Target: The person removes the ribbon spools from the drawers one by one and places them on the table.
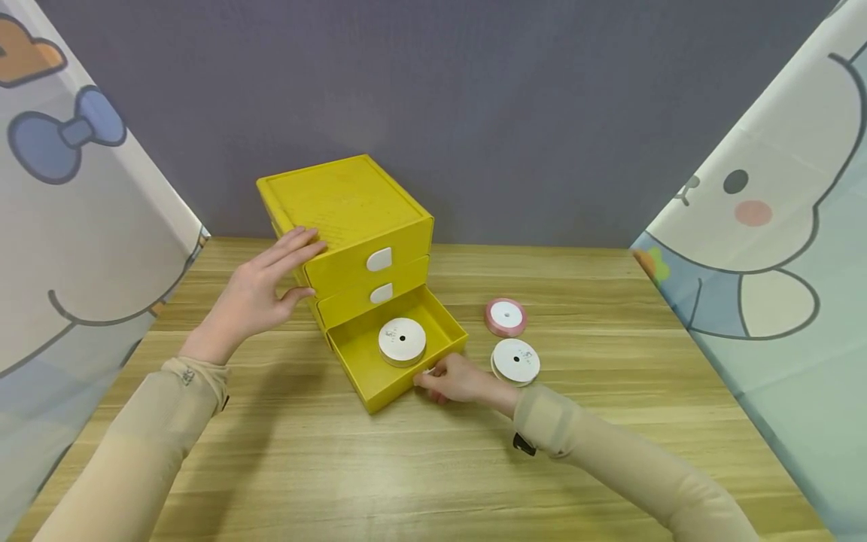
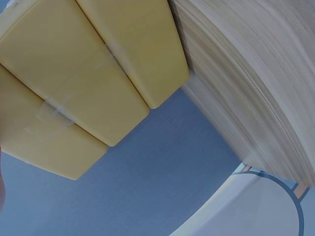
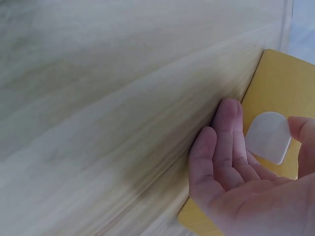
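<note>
A yellow three-drawer storage box (image 1: 345, 199) stands on the table with its bottom drawer (image 1: 355, 354) pulled out. Inside that drawer lies a white ribbon spool (image 1: 403, 341). My left hand (image 1: 264, 286) rests at the box's upper left edge, fingers stretched over the top and thumb by the front corner. At the drawer front, my right hand (image 1: 455, 379) pinches the white tab handle (image 3: 268, 137), its thumb on one edge and fingers at the other. The left wrist view catches the stacked yellow side (image 2: 83, 78) of the box.
Right of the drawer, a pink-edged spool (image 1: 506, 317) and another white spool (image 1: 516, 361) lie on the wooden table (image 1: 325, 482). The latter sits close behind my right wrist. A grey backdrop (image 1: 542, 120) rises behind the box, with cartoon-print cloths at both sides.
</note>
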{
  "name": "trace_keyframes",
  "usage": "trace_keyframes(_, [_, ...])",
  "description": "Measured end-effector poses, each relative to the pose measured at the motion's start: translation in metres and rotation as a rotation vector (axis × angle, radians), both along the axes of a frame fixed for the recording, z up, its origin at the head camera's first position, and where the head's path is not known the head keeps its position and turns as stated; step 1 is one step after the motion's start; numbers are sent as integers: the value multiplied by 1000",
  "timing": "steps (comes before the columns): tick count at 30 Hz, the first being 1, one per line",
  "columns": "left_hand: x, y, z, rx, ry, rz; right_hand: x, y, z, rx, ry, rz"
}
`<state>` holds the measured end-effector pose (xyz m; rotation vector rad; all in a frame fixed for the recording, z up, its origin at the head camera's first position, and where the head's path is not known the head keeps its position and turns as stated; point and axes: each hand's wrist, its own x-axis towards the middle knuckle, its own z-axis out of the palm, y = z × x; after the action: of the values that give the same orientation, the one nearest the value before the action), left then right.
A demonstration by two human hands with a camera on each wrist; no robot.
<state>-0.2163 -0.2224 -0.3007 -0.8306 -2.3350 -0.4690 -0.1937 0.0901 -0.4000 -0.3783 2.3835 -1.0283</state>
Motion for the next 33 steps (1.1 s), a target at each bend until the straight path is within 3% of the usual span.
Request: trace_keyframes(33, [-1, -1, 0, 13, -7, -12, 11, 9, 3, -1, 7, 43])
